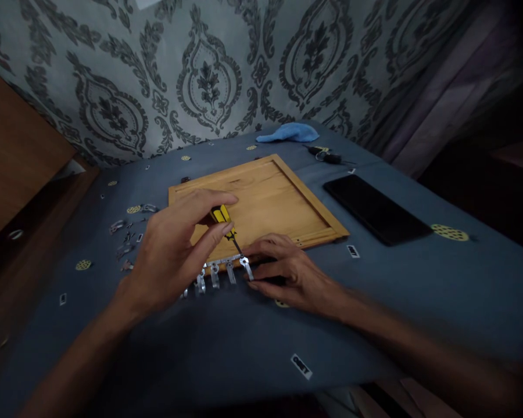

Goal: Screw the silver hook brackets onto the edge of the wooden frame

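Note:
My left hand point(169, 249) grips a yellow and black screwdriver point(222, 215) by its handle, with the shaft slanting down to a metal clip point(246, 266) at the near edge of a wooden board point(261, 197). Fingers of my right hand point(287, 270) are closed around that same clip, steadying it from the right. Beside it, several similar metal clips point(215, 276) stick out in a row along the board's near edge, the leftmost partly behind my left hand. The board has a raised frame and lies flat on the blue cloth.
Loose clips point(117, 226) and small screws point(128, 237) lie left of the board. To its right is a black phone point(375, 209). Farther back are a dark tool point(326, 155) and a blue cloth point(290, 133) near the patterned wall. A wooden cabinet point(21, 151) stands at left.

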A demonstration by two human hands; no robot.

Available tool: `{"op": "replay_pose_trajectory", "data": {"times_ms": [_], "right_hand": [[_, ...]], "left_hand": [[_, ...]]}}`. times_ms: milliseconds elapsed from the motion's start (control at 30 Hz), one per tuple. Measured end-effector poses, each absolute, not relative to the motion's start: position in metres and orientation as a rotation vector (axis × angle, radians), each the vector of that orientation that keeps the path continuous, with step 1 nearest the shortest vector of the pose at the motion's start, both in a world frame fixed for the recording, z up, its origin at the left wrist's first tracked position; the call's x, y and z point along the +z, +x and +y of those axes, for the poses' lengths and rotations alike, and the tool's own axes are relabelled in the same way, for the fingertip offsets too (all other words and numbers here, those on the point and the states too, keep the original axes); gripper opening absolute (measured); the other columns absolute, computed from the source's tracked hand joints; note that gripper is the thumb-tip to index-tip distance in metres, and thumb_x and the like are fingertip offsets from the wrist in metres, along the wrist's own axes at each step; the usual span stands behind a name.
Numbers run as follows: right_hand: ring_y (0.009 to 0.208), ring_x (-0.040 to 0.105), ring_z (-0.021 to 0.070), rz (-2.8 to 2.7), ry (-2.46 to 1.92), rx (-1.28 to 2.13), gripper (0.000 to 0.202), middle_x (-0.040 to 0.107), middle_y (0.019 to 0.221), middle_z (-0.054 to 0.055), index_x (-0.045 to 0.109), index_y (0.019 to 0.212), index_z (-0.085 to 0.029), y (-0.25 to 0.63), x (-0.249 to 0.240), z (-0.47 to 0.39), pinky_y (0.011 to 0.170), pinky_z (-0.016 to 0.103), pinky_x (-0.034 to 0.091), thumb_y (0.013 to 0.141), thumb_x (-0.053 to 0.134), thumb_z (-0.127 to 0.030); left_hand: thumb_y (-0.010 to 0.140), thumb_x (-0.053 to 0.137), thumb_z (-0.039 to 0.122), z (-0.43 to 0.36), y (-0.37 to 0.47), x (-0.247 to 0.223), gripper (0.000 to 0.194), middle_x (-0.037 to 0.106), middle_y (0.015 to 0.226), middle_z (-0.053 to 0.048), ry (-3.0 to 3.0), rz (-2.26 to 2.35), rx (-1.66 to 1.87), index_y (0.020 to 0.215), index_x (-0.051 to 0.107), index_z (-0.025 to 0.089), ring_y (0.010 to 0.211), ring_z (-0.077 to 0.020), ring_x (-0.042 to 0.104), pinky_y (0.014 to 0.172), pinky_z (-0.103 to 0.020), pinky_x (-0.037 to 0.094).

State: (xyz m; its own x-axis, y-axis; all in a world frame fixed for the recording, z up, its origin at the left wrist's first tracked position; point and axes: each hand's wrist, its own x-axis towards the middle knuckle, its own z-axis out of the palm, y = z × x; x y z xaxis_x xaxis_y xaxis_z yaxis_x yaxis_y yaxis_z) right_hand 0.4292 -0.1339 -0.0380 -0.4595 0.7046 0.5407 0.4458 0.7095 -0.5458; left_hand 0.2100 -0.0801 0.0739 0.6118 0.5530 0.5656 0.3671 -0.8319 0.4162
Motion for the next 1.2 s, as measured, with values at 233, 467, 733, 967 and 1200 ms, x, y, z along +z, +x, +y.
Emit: {"op": "replay_pose_trajectory", "data": {"times_ms": [233,467,733,967,1200], "right_hand": [[0.106,0.065,0.0247,-2.133,-0.887,0.426,0.008,0.074,0.115,0.009,0.080,0.097,-0.022,0.4289,-0.0374,-0.1345,0.091,0.045,0.050,0.094,0.074,-0.026],[0.107,0.065,0.0252,-2.138,-0.902,0.424,0.008,0.074,0.116,0.009,0.080,0.097,-0.022,0.4290,-0.0368,-0.1346,0.092,0.046,0.049,0.094,0.074,-0.025],[0.107,0.065,0.0252,-2.137,-0.913,0.406,0.008,0.075,0.117,0.009,0.080,0.095,-0.023,0.4287,-0.0372,-0.1353,0.093,0.046,0.050,0.094,0.073,-0.027],[0.107,0.065,0.0253,-2.141,-0.915,0.436,0.009,0.075,0.117,0.009,0.081,0.098,-0.024,0.4294,-0.0360,-0.1349,0.092,0.046,0.051,0.093,0.074,-0.026],[0.108,0.065,0.0258,-2.128,-0.925,0.449,0.008,0.074,0.118,0.009,0.081,0.097,-0.024,0.4294,-0.0364,-0.1359,0.094,0.048,0.050,0.093,0.074,-0.026]], "left_hand": [[0.096,0.063,0.018,-0.0805,0.2112,0.0728,0.024,0.074,0.112,-0.006,2.598,0.745,1.002,0.120,0.068,0.017,0.085,-0.0148,0.071,0.083,-0.027,0.057],[0.098,0.062,0.018,-0.0812,0.2126,0.0754,0.022,0.075,0.111,-0.006,2.712,0.712,0.960,0.120,0.067,0.017,0.087,-0.0140,0.072,0.082,-0.023,0.058],[0.095,0.068,0.015,-0.0821,0.2141,0.0735,0.022,0.075,0.097,-0.005,2.837,0.683,1.041,0.116,0.069,0.014,0.082,-0.0139,0.071,0.073,-0.021,0.057],[0.097,0.059,0.014,-0.0813,0.2125,0.0748,0.032,0.073,0.119,-0.008,2.625,0.724,0.924,0.129,0.062,0.018,0.094,-0.0171,0.072,0.084,-0.028,0.058],[0.097,0.064,0.020,-0.0841,0.2181,0.0690,0.020,0.074,0.102,-0.005,2.810,0.827,1.031,0.117,0.066,0.019,0.091,-0.0185,0.071,0.081,-0.028,0.058]]}}
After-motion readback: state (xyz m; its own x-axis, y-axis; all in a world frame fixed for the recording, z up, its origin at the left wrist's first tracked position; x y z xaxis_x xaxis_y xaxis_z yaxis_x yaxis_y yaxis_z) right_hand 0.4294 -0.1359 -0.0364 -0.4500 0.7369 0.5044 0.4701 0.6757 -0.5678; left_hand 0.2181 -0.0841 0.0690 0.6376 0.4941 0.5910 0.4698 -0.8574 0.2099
